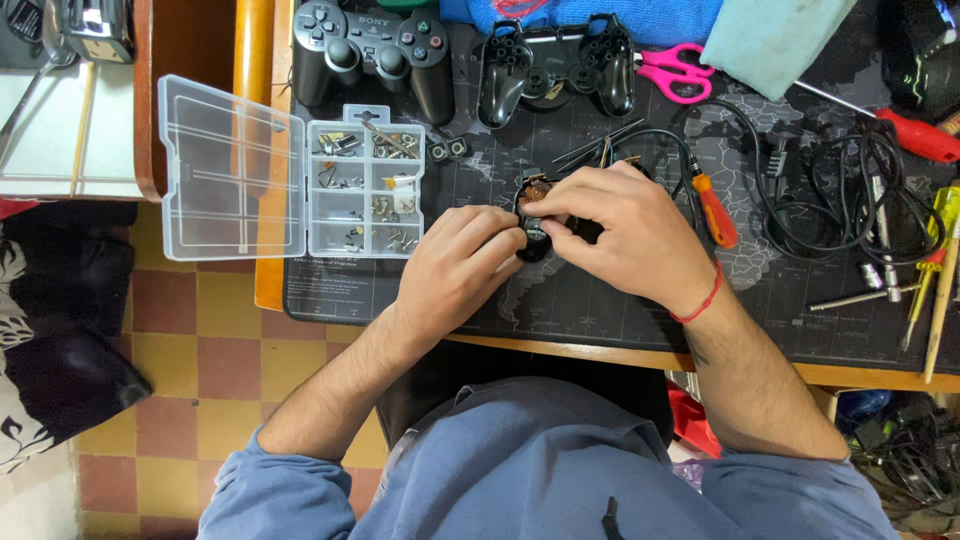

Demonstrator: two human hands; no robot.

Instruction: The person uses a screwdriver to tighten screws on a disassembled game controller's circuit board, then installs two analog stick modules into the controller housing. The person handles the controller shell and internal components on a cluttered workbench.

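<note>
Both hands are bunched up mid-bench over the dark mat — left hand and right hand each pinching a small black controller part that sits right between them, fingertips curled tight on it. Most of the part is hidden under the fingers, with a bit of brownish board showing on top. Just left of the hands sits an open clear parts box. Up top lie a whole black gamepad and an empty gamepad shell; an orange-handled screwdriver sits just right of the right hand.
</note>
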